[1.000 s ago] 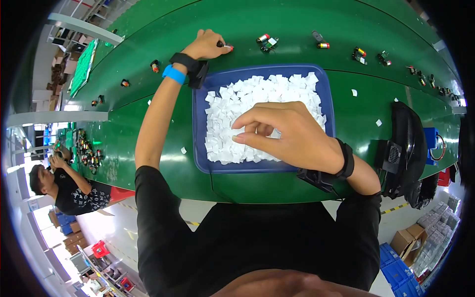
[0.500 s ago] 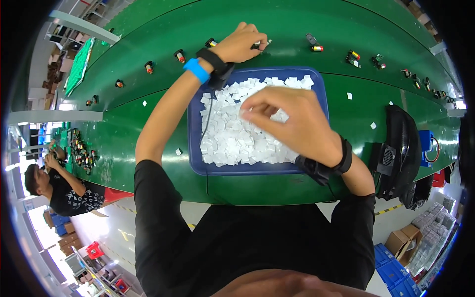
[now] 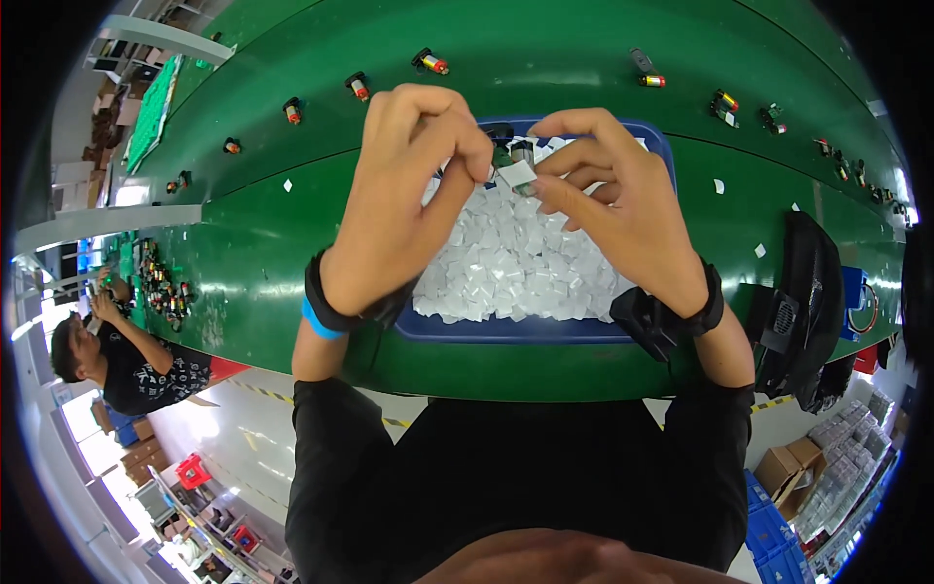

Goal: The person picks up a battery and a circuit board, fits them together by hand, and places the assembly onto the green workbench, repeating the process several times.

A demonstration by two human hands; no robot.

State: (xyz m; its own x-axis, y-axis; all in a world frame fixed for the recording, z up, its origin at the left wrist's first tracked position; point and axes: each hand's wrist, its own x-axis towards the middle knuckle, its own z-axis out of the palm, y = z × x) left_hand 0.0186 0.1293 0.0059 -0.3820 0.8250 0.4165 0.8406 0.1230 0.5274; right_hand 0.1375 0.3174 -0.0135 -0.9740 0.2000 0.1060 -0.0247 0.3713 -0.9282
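Observation:
Above the far part of a blue tray [image 3: 545,334] full of small white square pieces [image 3: 511,258], my two hands meet around a small circuit-board assembly [image 3: 522,151] with a dark cylinder. My left hand [image 3: 409,180] pinches at its left side. On the right, the curled thumb and fingers of my right hand [image 3: 623,200] hold the assembly's right end. One white square [image 3: 518,173] lies against the board between the fingertips; whether it is stuck on cannot be seen. Fingers partly cover the assembly.
Similar assemblies stand in a row along the green bench, such as one at the far left [image 3: 430,62] and one at the far right [image 3: 650,80]. A black bag [image 3: 815,292] lies at the right. At the left, a person [image 3: 126,365] handles parts beside a pile [image 3: 161,292].
My left hand has drawn back from the far bench with an assembly. My right hand has risen from over the tray to meet it, and a white square now shows between them.

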